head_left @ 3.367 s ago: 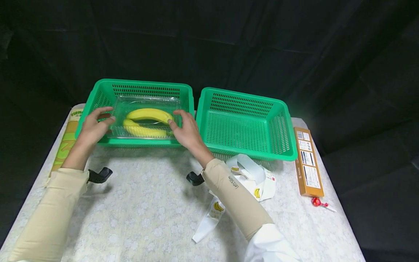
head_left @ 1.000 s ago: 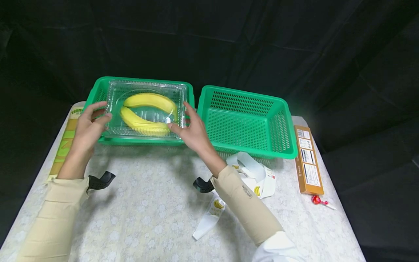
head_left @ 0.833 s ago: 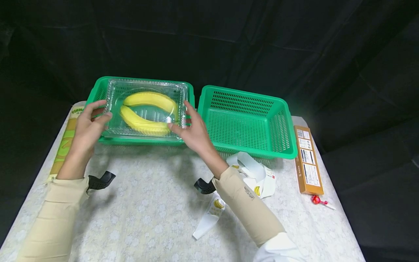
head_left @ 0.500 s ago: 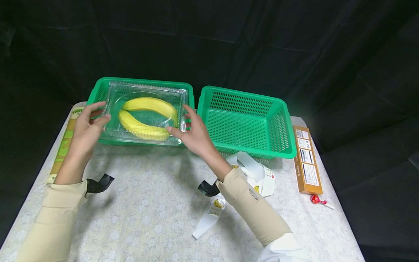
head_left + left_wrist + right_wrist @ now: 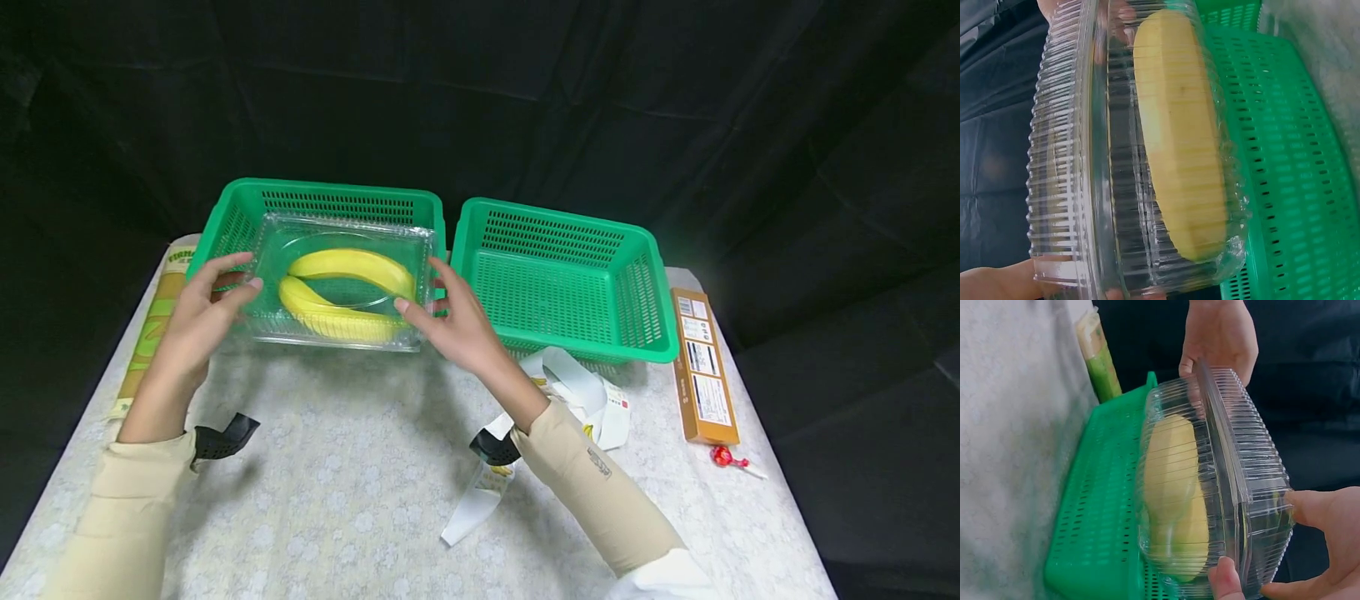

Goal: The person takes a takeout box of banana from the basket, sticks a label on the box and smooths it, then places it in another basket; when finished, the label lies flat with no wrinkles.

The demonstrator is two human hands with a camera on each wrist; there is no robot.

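Note:
A clear plastic clamshell box [image 5: 262, 327] with two bananas [image 5: 352, 264] in it is held up over the front edge of the left green basket [image 5: 330, 188]. My left hand [image 5: 204, 318] grips its left end, thumb toward the top and fingers behind. At the opposite end my right hand [image 5: 461, 327] holds it between thumb and fingers. Seen from the right wrist, the lid [image 5: 1257, 444] and base meet along a rim, and the right thumb and fingers lie on both sides of it. The left wrist view shows a banana [image 5: 1179, 131] through the ribbed wall.
A second green basket [image 5: 540, 300] stands to the right. In front of it lies a curled strip of banana labels [image 5: 573, 379]. An orange-brown box [image 5: 707, 367] and a red lollipop [image 5: 723, 457] sit at the table's right. A green-and-brown packet [image 5: 153, 333] lies at the left edge.
Both hands have lifted the clamshell box with the bananas out of the left basket. Over the last second it has come toward me and slightly right, past the basket's front rim.

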